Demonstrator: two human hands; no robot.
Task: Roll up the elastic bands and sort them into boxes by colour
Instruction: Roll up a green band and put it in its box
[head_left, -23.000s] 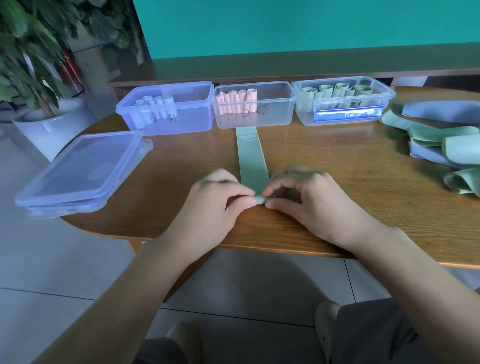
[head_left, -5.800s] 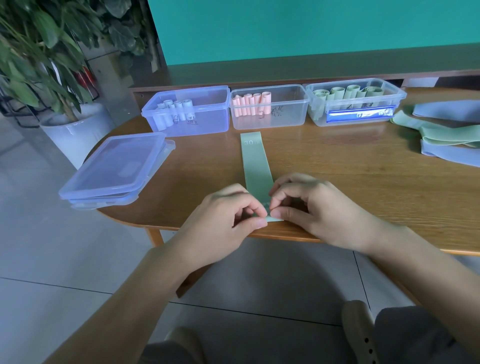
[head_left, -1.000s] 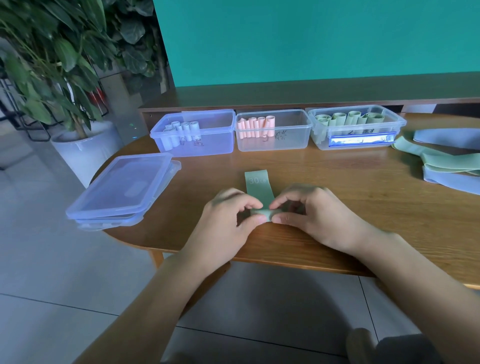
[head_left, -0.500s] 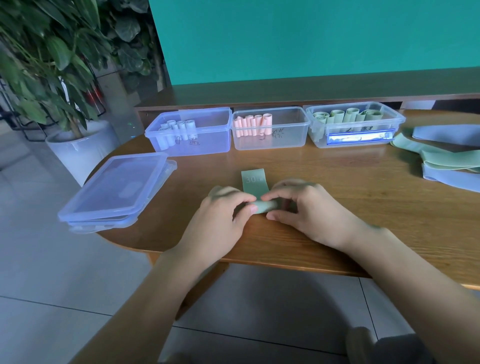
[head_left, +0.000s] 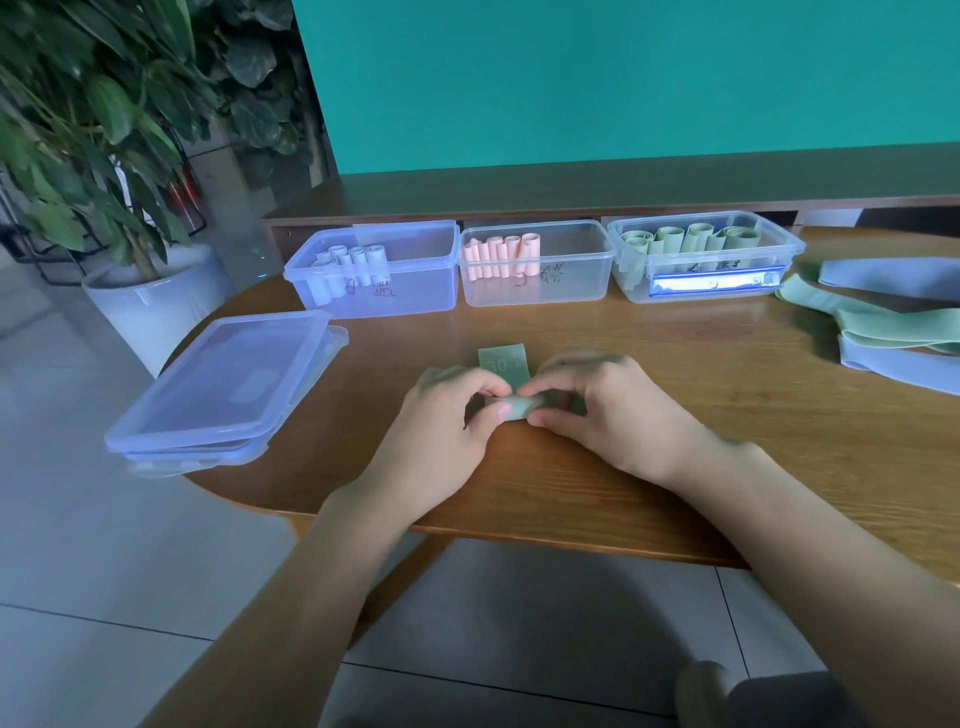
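A green elastic band (head_left: 503, 362) lies on the wooden table (head_left: 727, 415), mostly wound into a roll, with a short flat end marked "30" sticking out beyond my fingers. My left hand (head_left: 447, 415) and my right hand (head_left: 597, 410) both pinch the roll from either side. At the back stand three clear boxes: the left box (head_left: 415, 291) holds blue rolls, the middle box (head_left: 576, 280) holds pink rolls, the right box (head_left: 769, 249) holds green rolls.
Loose green and blue bands (head_left: 893, 332) lie in a heap at the right edge of the table. Stacked box lids (head_left: 223, 389) overhang the table's left edge. A potted plant (head_left: 130, 291) stands on the floor at the left.
The roll has grown and the flat tail of the green band has got shorter. Both hands have stayed on the roll and shifted slightly away from me.
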